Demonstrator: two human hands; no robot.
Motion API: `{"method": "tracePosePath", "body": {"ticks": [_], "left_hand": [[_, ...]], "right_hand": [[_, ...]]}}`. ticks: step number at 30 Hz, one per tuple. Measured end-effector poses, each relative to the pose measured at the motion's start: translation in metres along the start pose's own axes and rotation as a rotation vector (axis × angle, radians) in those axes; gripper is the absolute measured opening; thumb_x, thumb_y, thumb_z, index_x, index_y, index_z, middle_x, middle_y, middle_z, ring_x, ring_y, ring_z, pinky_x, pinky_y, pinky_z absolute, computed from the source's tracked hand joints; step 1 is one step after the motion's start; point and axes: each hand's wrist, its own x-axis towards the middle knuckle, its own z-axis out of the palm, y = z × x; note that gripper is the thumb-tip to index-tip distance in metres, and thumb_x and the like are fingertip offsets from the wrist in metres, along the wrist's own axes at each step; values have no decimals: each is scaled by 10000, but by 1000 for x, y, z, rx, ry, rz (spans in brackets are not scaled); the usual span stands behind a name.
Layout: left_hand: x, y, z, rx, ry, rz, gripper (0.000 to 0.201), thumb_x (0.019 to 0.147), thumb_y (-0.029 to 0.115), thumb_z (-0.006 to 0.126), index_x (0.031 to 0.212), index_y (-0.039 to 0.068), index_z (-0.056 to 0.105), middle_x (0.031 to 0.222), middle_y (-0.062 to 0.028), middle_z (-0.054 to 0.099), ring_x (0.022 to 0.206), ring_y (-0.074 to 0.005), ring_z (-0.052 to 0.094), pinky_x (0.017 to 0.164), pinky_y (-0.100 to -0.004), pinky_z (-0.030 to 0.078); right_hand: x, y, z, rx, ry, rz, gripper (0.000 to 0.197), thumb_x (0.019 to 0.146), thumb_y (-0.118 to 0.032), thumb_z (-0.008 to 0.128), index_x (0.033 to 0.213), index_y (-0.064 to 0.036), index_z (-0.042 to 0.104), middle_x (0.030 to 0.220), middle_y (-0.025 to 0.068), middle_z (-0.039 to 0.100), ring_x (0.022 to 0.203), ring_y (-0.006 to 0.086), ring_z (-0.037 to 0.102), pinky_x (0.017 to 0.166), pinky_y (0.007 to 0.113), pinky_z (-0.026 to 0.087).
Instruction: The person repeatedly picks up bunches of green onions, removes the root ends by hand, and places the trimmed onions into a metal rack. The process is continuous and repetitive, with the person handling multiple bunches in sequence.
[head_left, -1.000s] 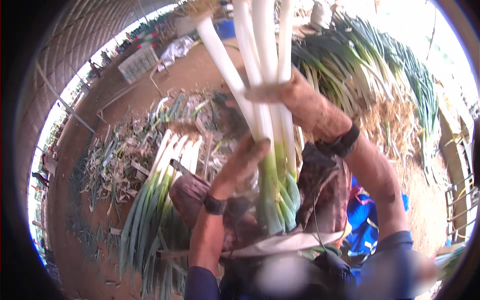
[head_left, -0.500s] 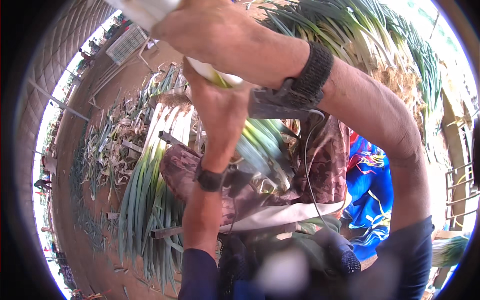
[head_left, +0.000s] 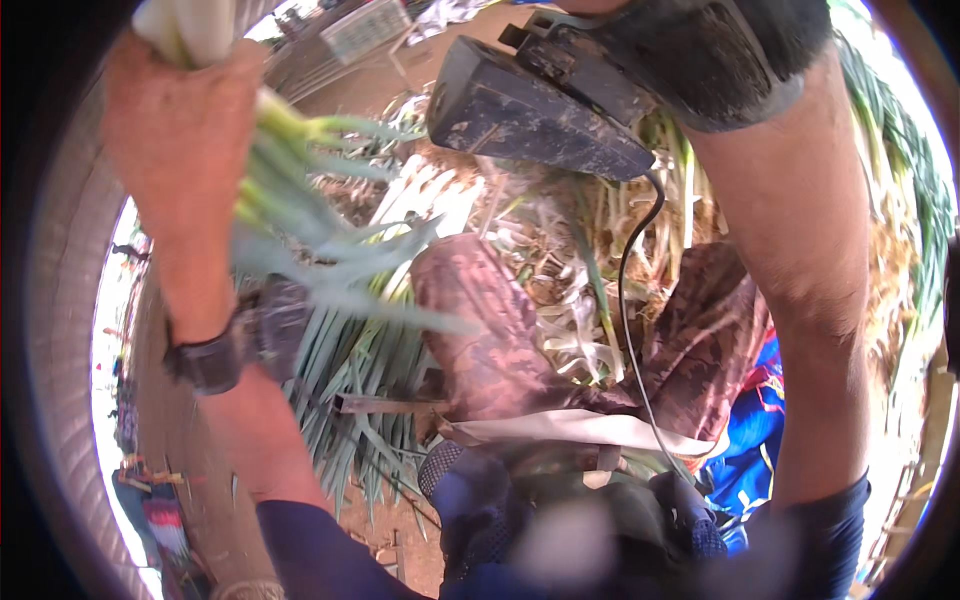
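Gripping a leek bunch (head_left: pixel 270 150) upper left, the left hand (head_left: pixel 180 140) is clenched around the stalks. Right hand out of frame; only its forearm (head_left: pixel 800 250) and wrist device (head_left: pixel 540 110) show.

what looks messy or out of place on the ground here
Loose pale trimmings lie scattered over the dirt and straw between the knees, unlike the neat row of leeks laid side by side to the left. The left hand grips a bunch of leeks, its leaves motion-blurred. The right hand is out of frame.
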Motion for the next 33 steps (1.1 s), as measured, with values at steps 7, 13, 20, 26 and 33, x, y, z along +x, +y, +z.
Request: {"method": "tracePosePath", "body": {"ticks": [7,13,20,26,33], "left_hand": [[-32,-136,-64,435,-589,-103,750,806,121,689,1505,44,429,1146,-292,691,1033,-477,678,870,-513,540],[-161,-184,-54,581,-1120,-279,759,793,7,727,1494,60,440,1095,-296,708,982,-462,711,895,-523,567],[-299,-165,32,287,-1490,-480,570,775,-58,648,1322,-33,491,985,-293,705,956,-470,703,853,-542,556],[-335,-144,94,94,-1689,-584,588,761,-54,616,1328,-94,464,1057,-362,661,1006,-522,663,901,-568,529],[-358,-123,193,-25,-1805,-547,441,771,-53,603,1193,-57,477,1053,-328,656,975,-541,647,871,-595,520]], "right_hand": [[39,108,14,45,-26,-222,471,981,-296,688,1365,-40,594,1314,170,614,1138,268,638,985,366,546],[-90,297,90,663,137,686,458,997,-177,666,1367,84,601,1271,200,705,1080,233,720,907,325,586],[-180,392,253,788,28,1214,371,992,-278,682,1194,32,712,1058,106,763,831,197,755,620,278,535],[-126,443,345,803,13,1384,381,978,-278,705,1108,80,709,949,116,755,724,192,732,639,334,565],[-88,485,395,447,233,1102,182,920,-122,688,916,57,721,741,91,718,624,178,686,576,336,550]]}}
